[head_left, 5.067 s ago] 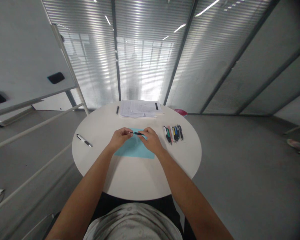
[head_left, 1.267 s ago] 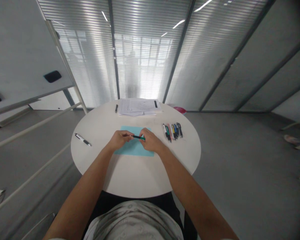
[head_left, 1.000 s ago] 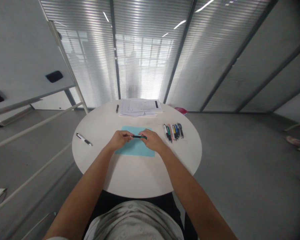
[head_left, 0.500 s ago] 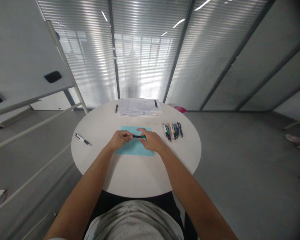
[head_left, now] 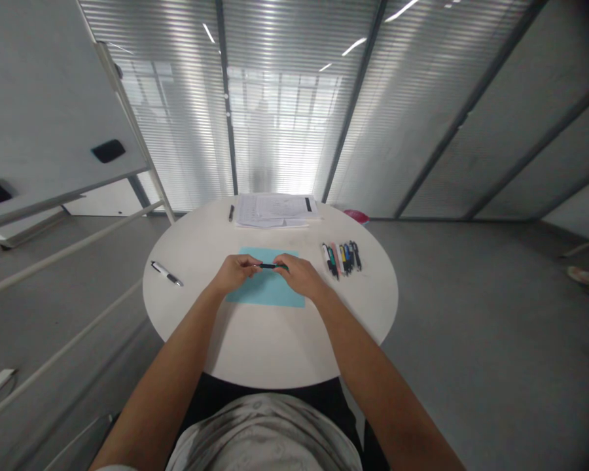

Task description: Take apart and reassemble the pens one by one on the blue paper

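Note:
Both of my hands meet over a light blue sheet (head_left: pixel 265 293) on the round white table (head_left: pixel 255 347). My left hand (head_left: pixel 234 273) pinches one end of a dark green pen (head_left: pixel 269 266), and my right hand (head_left: pixel 300 277) grips the other end. The pen lies level between them, just above the sheet. Fingers of both hands are curled closed.
A row of several coloured pens (head_left: pixel 342 257) lies right of my hands. A white and black pen (head_left: pixel 165 274) rests at the table's left. A stack of papers (head_left: pixel 273 210) and a dark pen (head_left: pixel 231 212) sit at the far edge. A whiteboard stand (head_left: pixel 53 131) is at left.
My hands stay on the pen over the blue sheet, with only small finger shifts. The view has wobbled slightly.

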{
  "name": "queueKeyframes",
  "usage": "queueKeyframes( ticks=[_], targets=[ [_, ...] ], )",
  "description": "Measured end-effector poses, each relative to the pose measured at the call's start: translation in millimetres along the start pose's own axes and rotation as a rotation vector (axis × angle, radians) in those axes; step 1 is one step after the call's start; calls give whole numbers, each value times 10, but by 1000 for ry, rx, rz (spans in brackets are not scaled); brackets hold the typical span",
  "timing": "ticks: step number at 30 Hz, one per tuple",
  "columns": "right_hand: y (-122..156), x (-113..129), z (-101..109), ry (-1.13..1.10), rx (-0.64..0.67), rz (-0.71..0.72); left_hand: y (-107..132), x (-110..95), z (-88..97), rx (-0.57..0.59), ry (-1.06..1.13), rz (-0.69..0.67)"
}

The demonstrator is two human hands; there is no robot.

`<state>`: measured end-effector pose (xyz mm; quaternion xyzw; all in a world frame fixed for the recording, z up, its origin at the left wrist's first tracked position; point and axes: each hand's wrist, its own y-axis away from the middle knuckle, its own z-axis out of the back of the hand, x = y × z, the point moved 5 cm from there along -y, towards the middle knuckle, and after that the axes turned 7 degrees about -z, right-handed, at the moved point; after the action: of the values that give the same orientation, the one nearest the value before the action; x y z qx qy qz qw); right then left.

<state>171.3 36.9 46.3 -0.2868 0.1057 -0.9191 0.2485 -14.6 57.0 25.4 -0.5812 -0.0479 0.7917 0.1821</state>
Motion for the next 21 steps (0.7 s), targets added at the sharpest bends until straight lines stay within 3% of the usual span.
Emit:
queueKeyframes(
  ticks=[9,17,21],
  targets=[
    [-1,-9,-30,-50,-12,14,3,-4,-41,26,13,-8],
    [-26,-102,-22,-47,-90,-29,-2,-20,-6,-35,53,15],
    [-20,-124,-37,-62,-28,-3,-6,26,10,-36,56,19]
  ],
)
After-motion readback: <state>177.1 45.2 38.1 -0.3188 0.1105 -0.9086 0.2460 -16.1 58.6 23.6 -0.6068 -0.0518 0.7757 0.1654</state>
